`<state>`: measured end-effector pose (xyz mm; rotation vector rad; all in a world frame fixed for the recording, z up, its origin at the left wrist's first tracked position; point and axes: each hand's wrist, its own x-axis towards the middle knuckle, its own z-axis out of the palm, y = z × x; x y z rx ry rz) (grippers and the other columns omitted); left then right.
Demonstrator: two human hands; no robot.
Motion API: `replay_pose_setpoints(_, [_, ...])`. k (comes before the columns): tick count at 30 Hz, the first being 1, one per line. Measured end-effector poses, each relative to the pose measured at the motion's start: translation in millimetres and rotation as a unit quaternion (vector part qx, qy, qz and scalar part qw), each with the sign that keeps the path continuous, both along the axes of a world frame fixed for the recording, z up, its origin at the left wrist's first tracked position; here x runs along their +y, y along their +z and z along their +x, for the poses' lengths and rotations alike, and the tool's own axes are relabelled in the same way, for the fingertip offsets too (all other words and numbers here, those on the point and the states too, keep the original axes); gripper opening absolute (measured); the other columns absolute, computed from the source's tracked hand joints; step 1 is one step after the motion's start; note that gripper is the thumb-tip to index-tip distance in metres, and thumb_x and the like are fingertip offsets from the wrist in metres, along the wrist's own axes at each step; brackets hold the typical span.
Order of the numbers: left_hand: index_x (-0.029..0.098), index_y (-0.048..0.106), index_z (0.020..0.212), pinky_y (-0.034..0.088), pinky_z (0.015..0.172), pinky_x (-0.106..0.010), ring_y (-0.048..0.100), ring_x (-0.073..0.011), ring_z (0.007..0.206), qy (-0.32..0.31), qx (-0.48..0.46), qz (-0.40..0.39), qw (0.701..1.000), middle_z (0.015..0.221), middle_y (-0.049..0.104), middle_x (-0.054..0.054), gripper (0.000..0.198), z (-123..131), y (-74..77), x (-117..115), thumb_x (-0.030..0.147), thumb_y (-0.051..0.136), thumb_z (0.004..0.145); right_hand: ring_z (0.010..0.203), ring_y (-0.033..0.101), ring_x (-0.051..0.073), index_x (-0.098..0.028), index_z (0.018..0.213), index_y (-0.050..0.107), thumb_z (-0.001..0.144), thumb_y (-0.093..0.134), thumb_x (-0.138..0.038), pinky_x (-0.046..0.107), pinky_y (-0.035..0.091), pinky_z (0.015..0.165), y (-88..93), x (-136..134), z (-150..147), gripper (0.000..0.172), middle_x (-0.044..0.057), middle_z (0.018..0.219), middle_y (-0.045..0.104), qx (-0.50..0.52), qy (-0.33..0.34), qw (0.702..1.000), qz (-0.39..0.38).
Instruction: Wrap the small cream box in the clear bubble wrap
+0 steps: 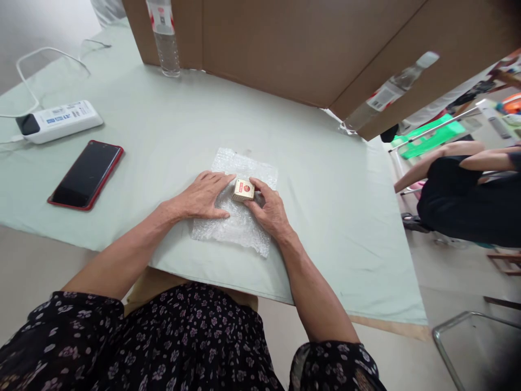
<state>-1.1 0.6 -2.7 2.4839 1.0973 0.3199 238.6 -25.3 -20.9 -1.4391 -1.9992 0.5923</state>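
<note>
A small cream-coloured box [243, 189] with red print on its top sits over a sheet of bubble wrap [248, 233] in the middle of the table. My right hand [268, 209] grips the box from the right, thumb at the near side and fingers at the far side. To the left of the box, my left hand [203, 196] rests on the bubble wrap with thumb and fingers spread. Its fingertips come close to the box; whether they touch it I cannot tell. Nothing shows in that hand.
A phone in a red case [86, 175] and a white power bank [61, 122] with cables lie on the left. Brown cardboard panels [264, 49] stand at the back, with a bottle [165, 43] and another bottle [386, 95] against them. Another person [468, 195] sits at the right.
</note>
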Motion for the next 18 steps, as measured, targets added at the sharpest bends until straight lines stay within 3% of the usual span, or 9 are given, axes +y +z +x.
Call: replay_pose_setpoints(18, [0.021,0.037,0.153,0.029,0.12,-0.049,0.043,-0.0351,0.143,0.008,-0.007,0.004,1.0,0.15,0.053,-0.013,0.08,-0.7,1.0,2.0,0.05,0.065,0.084,0.122,0.066,0.028,-0.028,0.142,0.055,0.085,0.064,-0.028,0.052,0.046,0.111,-0.6,0.9,0.5,0.057,0.006,0.144,0.065,0.003,0.006,1.0,-0.012])
